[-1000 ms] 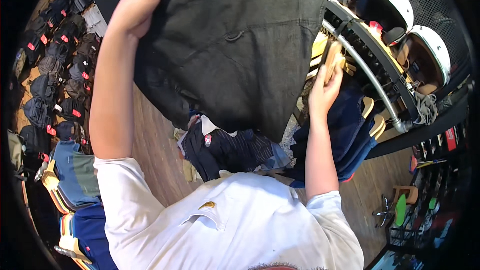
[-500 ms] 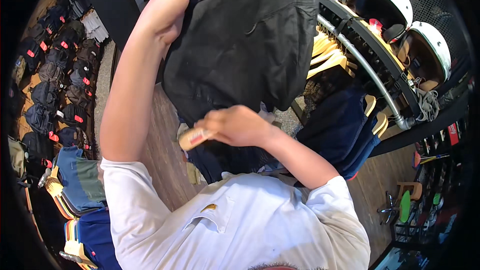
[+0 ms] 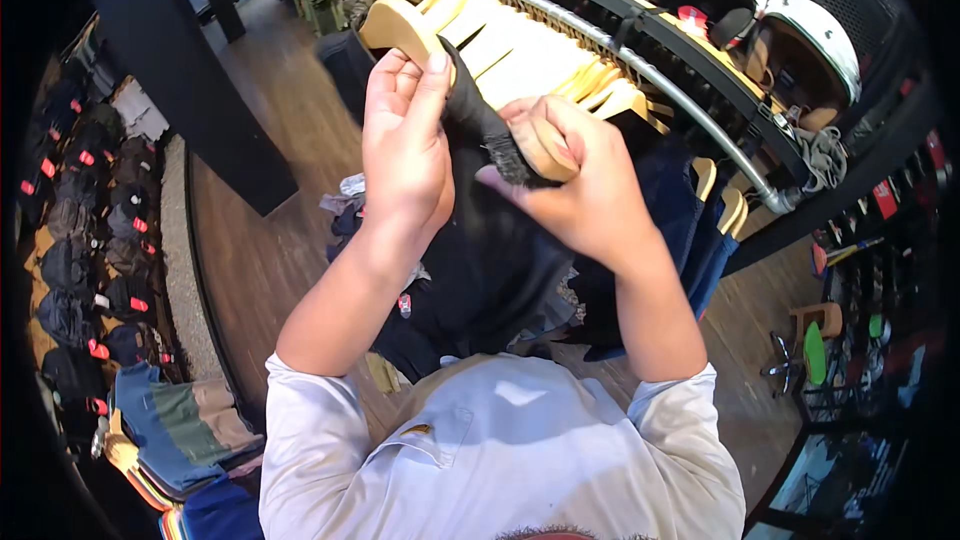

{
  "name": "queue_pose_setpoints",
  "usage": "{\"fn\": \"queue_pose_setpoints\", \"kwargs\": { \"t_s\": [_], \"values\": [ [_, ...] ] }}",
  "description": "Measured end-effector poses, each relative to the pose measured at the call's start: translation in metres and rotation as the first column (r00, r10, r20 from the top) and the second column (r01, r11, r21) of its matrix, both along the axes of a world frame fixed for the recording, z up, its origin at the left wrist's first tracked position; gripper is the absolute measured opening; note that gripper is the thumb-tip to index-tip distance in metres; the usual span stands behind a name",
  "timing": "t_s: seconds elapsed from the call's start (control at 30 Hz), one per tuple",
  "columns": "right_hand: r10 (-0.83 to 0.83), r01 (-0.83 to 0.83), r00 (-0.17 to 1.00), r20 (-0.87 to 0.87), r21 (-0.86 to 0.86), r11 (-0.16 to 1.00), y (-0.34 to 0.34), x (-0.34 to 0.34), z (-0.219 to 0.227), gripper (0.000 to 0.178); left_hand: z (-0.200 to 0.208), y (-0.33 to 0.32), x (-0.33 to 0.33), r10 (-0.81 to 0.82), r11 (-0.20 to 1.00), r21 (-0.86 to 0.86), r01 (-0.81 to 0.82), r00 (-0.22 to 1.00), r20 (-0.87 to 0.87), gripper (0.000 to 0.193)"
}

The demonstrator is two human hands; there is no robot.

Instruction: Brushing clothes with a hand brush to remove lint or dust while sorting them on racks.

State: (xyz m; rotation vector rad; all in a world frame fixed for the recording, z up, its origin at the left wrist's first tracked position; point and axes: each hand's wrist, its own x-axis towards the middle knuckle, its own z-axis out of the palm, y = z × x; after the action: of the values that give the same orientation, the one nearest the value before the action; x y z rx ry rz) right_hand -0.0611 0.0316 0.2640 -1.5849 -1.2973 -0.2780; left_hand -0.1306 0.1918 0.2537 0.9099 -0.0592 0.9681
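Garment (image 3: 480, 205), black and of soft cloth, hangs now lower before my chest, while half a second ago it was raised high and was filling the upper middle of my view. My left hand (image 3: 408, 145) is closed on the wooden hanger (image 3: 402, 25), with the thumb along its front; this hanger was almost out of sight before, and now its curved end shows well above my fingers. The shoulder of the cloth runs from the hanger toward my other hand.

My right hand (image 3: 595, 175) is gripping the brush (image 3: 548, 148), which has a wooden back and dark bristles. Earlier I had it low, in front of the lower part of the cloth; now it is up at the shoulder, bristles turned to the fabric (whether they press on it, I cannot tell exactly).

Because the cloth came down, a row of pale hangers (image 3: 530, 50) is visible behind, under the metal rail (image 3: 690, 120). The dark pillar (image 3: 200, 90) at left also shows more fully than before, and the white helmets (image 3: 815, 35) remain above the rail, on the right side.
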Motion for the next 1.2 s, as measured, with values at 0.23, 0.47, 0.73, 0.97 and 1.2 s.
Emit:
{"fn": "queue_pose_setpoints", "kwargs": {
  "t_s": [0.23, 0.47, 0.73, 0.97, 1.2],
  "values": [
    [0.051, -0.018, 0.989, 0.142, -0.225, 0.974, -0.035, 0.084, 0.035, 0.04, 0.017, 0.056, -0.015, 0.419, 0.635, 0.747, -0.198, 0.9, -0.117, 0.034],
    [0.043, 0.065, 0.933, 0.358, -0.284, 0.957, -0.035, 0.135, 0.038, 0.037, 0.027, 0.107, -0.036, 0.433, 0.353, 0.91, 0.217, 0.824, -0.365, 0.045],
    [0.147, -0.114, 0.956, -0.255, 0.139, 0.984, -0.02, 0.081, 0.065, 0.068, -0.029, 0.042, -0.007, 0.219, 0.639, 0.74, 0.208, 0.874, -0.435, 0.034],
    [-0.116, 0.139, 0.936, 0.332, -0.045, 0.989, -0.041, 0.112, 0.058, 0.046, -0.055, -0.009, 0.016, -0.068, 0.707, 0.526, 0.473, 0.785, -0.615, 0.042],
    [0.286, -0.337, 0.921, -0.264, -0.177, 0.925, -0.094, 0.143, 0.02, 0.055, -0.082, -0.024, 0.04, -0.4, 0.668, 0.216, 0.712, 0.589, -0.703, 0.044]
  ]
}}
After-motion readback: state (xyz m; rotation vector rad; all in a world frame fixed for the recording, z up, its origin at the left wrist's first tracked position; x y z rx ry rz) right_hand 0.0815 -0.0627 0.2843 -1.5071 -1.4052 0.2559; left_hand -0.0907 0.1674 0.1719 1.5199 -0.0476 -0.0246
